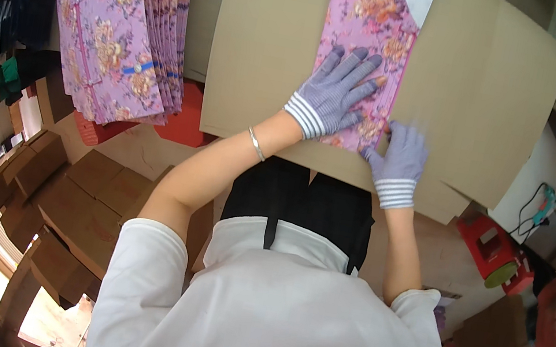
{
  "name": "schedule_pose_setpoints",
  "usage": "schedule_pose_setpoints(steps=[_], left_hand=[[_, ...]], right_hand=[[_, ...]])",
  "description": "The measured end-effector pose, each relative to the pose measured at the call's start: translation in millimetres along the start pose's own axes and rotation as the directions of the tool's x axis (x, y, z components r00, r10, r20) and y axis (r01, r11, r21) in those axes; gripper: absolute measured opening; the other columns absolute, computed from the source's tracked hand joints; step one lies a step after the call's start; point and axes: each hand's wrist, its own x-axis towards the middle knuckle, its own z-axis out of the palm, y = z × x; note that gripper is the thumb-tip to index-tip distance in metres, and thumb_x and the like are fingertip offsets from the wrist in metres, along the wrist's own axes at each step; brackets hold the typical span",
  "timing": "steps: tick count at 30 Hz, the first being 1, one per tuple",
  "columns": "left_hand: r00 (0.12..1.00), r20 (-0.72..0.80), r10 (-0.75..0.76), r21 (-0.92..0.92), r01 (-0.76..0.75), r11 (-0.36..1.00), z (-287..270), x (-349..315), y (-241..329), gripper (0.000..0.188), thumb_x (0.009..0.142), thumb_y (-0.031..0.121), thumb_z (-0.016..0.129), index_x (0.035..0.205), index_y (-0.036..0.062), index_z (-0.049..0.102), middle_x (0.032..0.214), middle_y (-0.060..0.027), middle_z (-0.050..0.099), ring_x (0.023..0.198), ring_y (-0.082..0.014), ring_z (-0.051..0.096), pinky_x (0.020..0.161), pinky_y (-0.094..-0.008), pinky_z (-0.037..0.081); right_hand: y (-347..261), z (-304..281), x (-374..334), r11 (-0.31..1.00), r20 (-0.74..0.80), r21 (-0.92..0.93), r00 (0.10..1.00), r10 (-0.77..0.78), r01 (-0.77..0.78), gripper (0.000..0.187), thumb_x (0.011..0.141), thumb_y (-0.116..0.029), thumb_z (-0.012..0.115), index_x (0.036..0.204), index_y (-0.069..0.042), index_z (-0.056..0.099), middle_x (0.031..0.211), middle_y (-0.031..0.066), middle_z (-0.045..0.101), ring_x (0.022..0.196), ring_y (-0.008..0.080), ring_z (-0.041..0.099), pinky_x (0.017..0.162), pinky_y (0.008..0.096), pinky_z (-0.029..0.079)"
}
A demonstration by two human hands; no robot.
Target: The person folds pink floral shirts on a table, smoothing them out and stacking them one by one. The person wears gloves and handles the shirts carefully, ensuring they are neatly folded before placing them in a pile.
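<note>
A folded pink garment [369,30] with orange flowers lies lengthwise on a tan cardboard sheet [272,39]. Part of a pale insert shows at its far right corner. My left hand [333,94], in a lavender knit glove with a white striped cuff, rests flat across the garment with fingers apart. One fingertip is bare. At the garment's near right edge is my right hand [399,161], gloved alike, its thumb on the near corner and spread from the slightly blurred fingers. It holds nothing that I can see.
To the left stands a fanned stack of matching folded garments [113,33], partly above red stools [188,113]. Cardboard boxes [92,196] fill the lower left floor. A red stool [488,244] stands at right, near a teal-handled tool [546,202]. Another person [553,319] is at the far right.
</note>
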Motion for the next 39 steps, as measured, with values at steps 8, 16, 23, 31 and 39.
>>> schedule_pose_setpoints(steps=[8, 16, 23, 31, 39], left_hand=[[0.945, -0.318, 0.078, 0.214, -0.009, 0.977, -39.5, 166.1, -137.6, 0.065, 0.082, 0.036, 0.064, 0.138, 0.0071, 0.048, 0.145, -0.0149, 0.045, 0.136, -0.0314, 0.040, 0.112, -0.0603, 0.024], [0.862, -0.413, 0.292, 0.471, -0.072, 0.879, -52.9, 218.4, -176.2, 0.064, 0.088, 0.032, 0.055, 0.142, 0.0017, 0.041, 0.150, -0.0178, 0.039, 0.143, -0.0327, 0.032, 0.115, -0.0626, 0.017], [0.941, -0.210, 0.264, 0.094, -0.249, 0.964, -5.2, 24.7, -25.3, 0.069, 0.076, 0.027, 0.071, 0.138, 0.0077, 0.047, 0.145, -0.0128, 0.047, 0.135, -0.0283, 0.045, 0.113, -0.0561, 0.027], [0.956, -0.291, -0.032, -0.441, -0.104, 0.891, 37.8, -62.3, 46.1, 0.064, 0.092, 0.032, 0.052, 0.146, 0.0016, 0.036, 0.152, -0.0187, 0.037, 0.142, -0.0398, 0.032, 0.116, -0.0596, 0.017], [0.984, -0.152, -0.095, 0.065, 0.106, 0.992, -0.3, 26.7, 5.7, 0.054, 0.082, 0.023, 0.058, 0.134, 0.0083, 0.052, 0.151, -0.0159, 0.037, 0.140, -0.0410, 0.032, 0.111, -0.0645, 0.022]], right_hand=[[9.5, 4.7, 1.4, 0.996, 0.046, 0.078, 0.998, -0.036, 0.033, 0.060, 0.061, -0.036, 0.085, 0.109, -0.012, 0.059, 0.098, 0.0075, 0.056, 0.095, 0.0275, 0.053, 0.077, 0.0435, 0.039], [11.6, 3.7, 10.3, 0.991, 0.053, 0.124, 0.997, -0.055, 0.048, 0.061, 0.059, -0.038, 0.085, 0.109, -0.012, 0.059, 0.093, 0.0049, 0.058, 0.091, 0.0272, 0.055, 0.076, 0.0431, 0.040], [15.0, 9.3, 8.7, 0.996, 0.019, 0.083, 1.000, -0.013, 0.012, 0.055, 0.063, -0.036, 0.085, 0.107, -0.013, 0.061, 0.092, 0.0038, 0.061, 0.091, 0.0264, 0.057, 0.079, 0.0423, 0.043], [72.2, -24.7, -11.2, 0.943, -0.252, 0.315, 0.967, -0.023, 0.104, 0.044, 0.080, -0.022, 0.074, 0.119, -0.006, 0.061, 0.124, 0.0138, 0.061, 0.117, 0.0287, 0.057, 0.102, 0.0410, 0.043], [260.5, -110.5, -5.4, 0.912, -0.350, 0.241, 0.847, 0.400, -0.331, 0.047, 0.099, -0.032, 0.055, 0.133, 0.000, 0.053, 0.126, 0.0172, 0.062, 0.119, 0.0277, 0.058, 0.104, 0.0390, 0.043]])
